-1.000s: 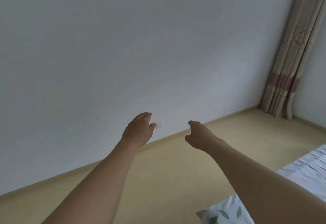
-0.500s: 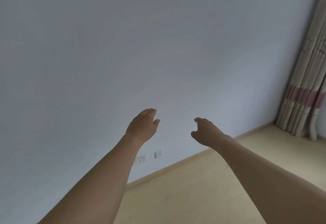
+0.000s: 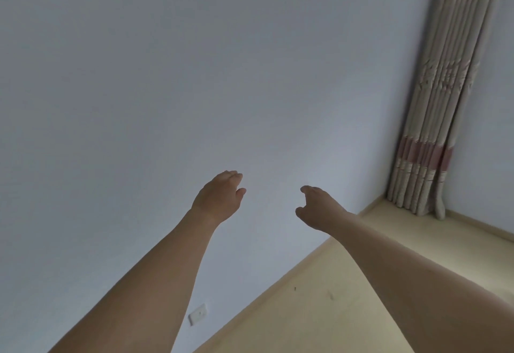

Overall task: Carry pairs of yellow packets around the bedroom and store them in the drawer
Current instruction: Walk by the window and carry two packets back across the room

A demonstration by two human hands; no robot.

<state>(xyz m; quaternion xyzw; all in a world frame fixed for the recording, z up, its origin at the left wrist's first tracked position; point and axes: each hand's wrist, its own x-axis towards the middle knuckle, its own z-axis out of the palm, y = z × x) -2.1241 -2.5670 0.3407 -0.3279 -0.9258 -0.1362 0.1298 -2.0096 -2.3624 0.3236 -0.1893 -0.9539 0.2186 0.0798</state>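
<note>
Turning left since a second ago, my view has lost the bed; wall (image 3: pixel 167 88) fills it, curtain (image 3: pixel 445 102) at 2 o'clock. Left hand (image 3: pixel 218 199) and right hand (image 3: pixel 317 209) hang relaxed, empty. Packets and drawer out of view: between trips

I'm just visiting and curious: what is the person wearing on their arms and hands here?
Nothing that shows. Both forearms are bare up to the picture's edge, with no sleeve in view. The left hand and the right hand wear no gloves, and no watch, bracelet or ring can be seen on the sides that face the camera.
</note>
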